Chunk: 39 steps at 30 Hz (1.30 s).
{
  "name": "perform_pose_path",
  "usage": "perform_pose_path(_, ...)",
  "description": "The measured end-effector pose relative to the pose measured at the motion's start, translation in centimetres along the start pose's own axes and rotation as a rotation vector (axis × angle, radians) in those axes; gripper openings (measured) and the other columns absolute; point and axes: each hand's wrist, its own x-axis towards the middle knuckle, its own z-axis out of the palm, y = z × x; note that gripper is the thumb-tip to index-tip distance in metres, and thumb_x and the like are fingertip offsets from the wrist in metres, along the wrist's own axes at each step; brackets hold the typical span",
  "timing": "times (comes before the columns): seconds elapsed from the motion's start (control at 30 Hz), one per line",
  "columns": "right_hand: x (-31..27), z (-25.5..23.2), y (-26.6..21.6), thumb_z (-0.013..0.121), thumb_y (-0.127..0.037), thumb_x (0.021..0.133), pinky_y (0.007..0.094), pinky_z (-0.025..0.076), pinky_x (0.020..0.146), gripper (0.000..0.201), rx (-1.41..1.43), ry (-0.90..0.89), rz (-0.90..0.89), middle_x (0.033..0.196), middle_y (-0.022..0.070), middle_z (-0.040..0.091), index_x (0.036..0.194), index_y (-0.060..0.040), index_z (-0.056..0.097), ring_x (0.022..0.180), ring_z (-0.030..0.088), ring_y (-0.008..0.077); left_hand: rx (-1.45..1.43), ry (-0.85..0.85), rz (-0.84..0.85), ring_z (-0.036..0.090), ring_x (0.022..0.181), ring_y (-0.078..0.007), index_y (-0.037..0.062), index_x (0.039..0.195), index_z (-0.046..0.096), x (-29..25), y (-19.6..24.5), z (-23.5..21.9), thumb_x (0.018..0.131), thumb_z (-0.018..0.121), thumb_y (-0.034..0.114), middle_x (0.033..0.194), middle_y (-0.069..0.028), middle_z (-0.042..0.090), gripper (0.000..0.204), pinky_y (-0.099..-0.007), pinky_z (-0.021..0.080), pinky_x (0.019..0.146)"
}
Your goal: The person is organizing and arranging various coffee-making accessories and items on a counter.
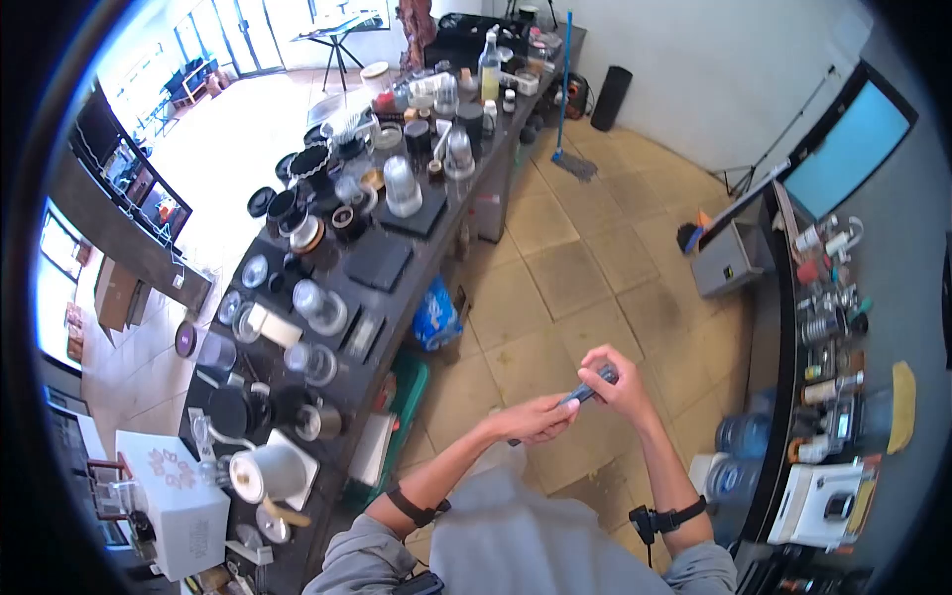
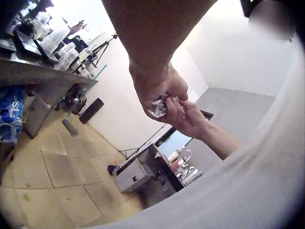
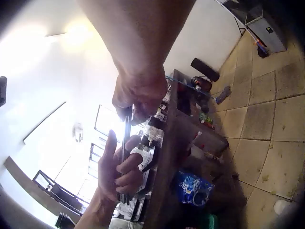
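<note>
Both hands meet in front of the body, above the tiled floor, on one long, narrow, dark thing (image 1: 579, 394). Its surface looks shiny and crinkled, like foil or plastic, in the left wrist view (image 2: 158, 109); from the right wrist it is a thin upright strip (image 3: 126, 140). The left hand (image 1: 540, 419) grips the lower part, its fingers wrapped round it and its thumb along it. Curled over the upper end is the right hand (image 1: 620, 387). The fingers cover much of the thing, and I cannot tell its exact kind.
A long dark counter (image 1: 428, 260) on the left bears many jars, cups and lids. Beside it, a blue bag (image 1: 436, 315) and a green bin (image 1: 405, 397) stand low. Shelves and a grey box (image 1: 732, 260) line the right. A mop (image 1: 575, 165) leans at the back.
</note>
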Motion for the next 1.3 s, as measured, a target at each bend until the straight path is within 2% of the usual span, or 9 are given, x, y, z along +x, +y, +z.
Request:
perform_pose_path(0.13,9.3,-4.5,-1.9,0.069,-0.020,0.092,0.0232,0.042,0.054,0.015,-0.161,-0.069,-0.023,0.071,-0.0026,0.060,0.091,-0.0048,0.066,0.060,0.053,0.0047,-0.037,-0.020,-0.041,0.027,0.048,-0.0033,0.0121,0.098,0.047,4.6,6.7,-7.3,0.105,0.029,0.054,0.064,0.0075,0.032,0.046,-0.0214,0.021,0.039)
perform_pose_path(0.3,18.4,-7.9,-4.1,0.069,-0.018,0.093,0.0220,0.043,0.052,0.014,-0.140,-0.203,0.056,0.071,-0.0016,0.062,0.093,-0.0040,0.068,0.062,0.057,0.0048,0.250,0.013,0.013,0.026,0.048,-0.0039,0.0101,0.101,0.048,8.1,13.9,-13.5,0.106,0.028,0.053,0.064,0.0074,0.030,0.048,-0.0225,0.023,0.040)
perform_pose_path(0.57,36.3,-14.3,-3.9,0.070,-0.005,0.088,0.0256,0.055,0.062,0.010,0.110,-0.450,-0.120,0.102,0.0093,0.065,0.095,0.0022,0.069,0.076,0.066,0.0143,0.194,0.120,0.015,0.029,0.051,-0.0041,0.0089,0.107,0.051,17.4,21.9,-24.7,0.106,0.031,0.051,0.065,0.0075,0.032,0.047,-0.0217,0.025,0.042)
perform_pose_path(0.73,49.3,-20.9,-4.9,0.070,-0.005,0.089,0.0260,0.055,0.064,0.009,0.151,-0.569,-0.094,0.097,0.0077,0.065,0.095,0.0023,0.069,0.075,0.066,0.0139,0.313,0.242,0.034,0.030,0.054,-0.0046,0.0100,0.112,0.052,24.3,31.2,-30.3,0.106,0.033,0.048,0.068,0.0069,0.033,0.043,-0.0224,0.026,0.043)
perform_pose_path(0.9,61.4,-25.6,-8.4,0.070,-0.002,0.088,0.0263,0.056,0.065,0.010,0.117,-0.609,-0.081,0.099,0.0094,0.065,0.096,0.0043,0.069,0.076,0.066,0.0150,0.454,0.517,0.032,0.038,0.055,-0.0074,0.0067,0.110,0.058,27.2,37.8,-36.7,0.107,0.036,0.040,0.069,0.0035,0.041,0.039,-0.0258,0.035,0.050)
perform_pose_path(0.97,65.6,-26.5,-9.9,0.070,-0.001,0.087,0.0265,0.057,0.065,0.010,0.165,-0.609,-0.093,0.098,0.0101,0.066,0.096,0.0047,0.069,0.075,0.066,0.0146,0.538,0.582,0.075,0.045,0.056,-0.0115,0.0054,0.107,0.059,27.9,40.2,-39.0,0.107,0.039,0.038,0.071,-0.0005,0.047,0.038,-0.0307,0.040,0.053)
perform_pose_path(1.03,69.5,-27.1,-11.2,0.070,-0.001,0.087,0.0268,0.056,0.065,0.010,0.166,-0.609,-0.076,0.097,0.0103,0.067,0.095,0.0046,0.069,0.075,0.067,0.0140,0.694,0.714,0.303,0.049,0.057,-0.0185,0.0049,0.106,0.059,29.2,41.3,-41.8,0.106,0.041,0.036,0.069,-0.0072,0.051,0.036,-0.0363,0.042,0.057)
perform_pose_path(1.23,80.8,-27.8,-15.7,0.071,-0.002,0.086,0.0264,0.055,0.067,0.009,-0.041,-0.572,-0.038,0.089,0.0095,0.070,0.093,0.0040,0.070,0.074,0.068,0.0142,0.712,0.733,0.308,0.050,0.057,-0.0272,0.0044,0.102,0.058,31.8,49.0,-50.8,0.105,0.043,0.034,0.061,-0.0133,0.051,0.033,-0.0421,0.040,0.058)
perform_pose_path(1.3,85.0,-27.9,-18.2,0.072,-0.008,0.087,0.0243,0.053,0.068,0.010,-0.096,-0.592,-0.066,0.078,0.0047,0.069,0.092,0.0007,0.071,0.073,0.067,0.0107,0.701,0.714,0.220,0.057,0.066,-0.0295,0.0053,0.112,0.058,31.8,51.9,-53.7,0.105,0.043,0.033,0.070,-0.0154,0.056,0.033,-0.0408,0.045,0.064)
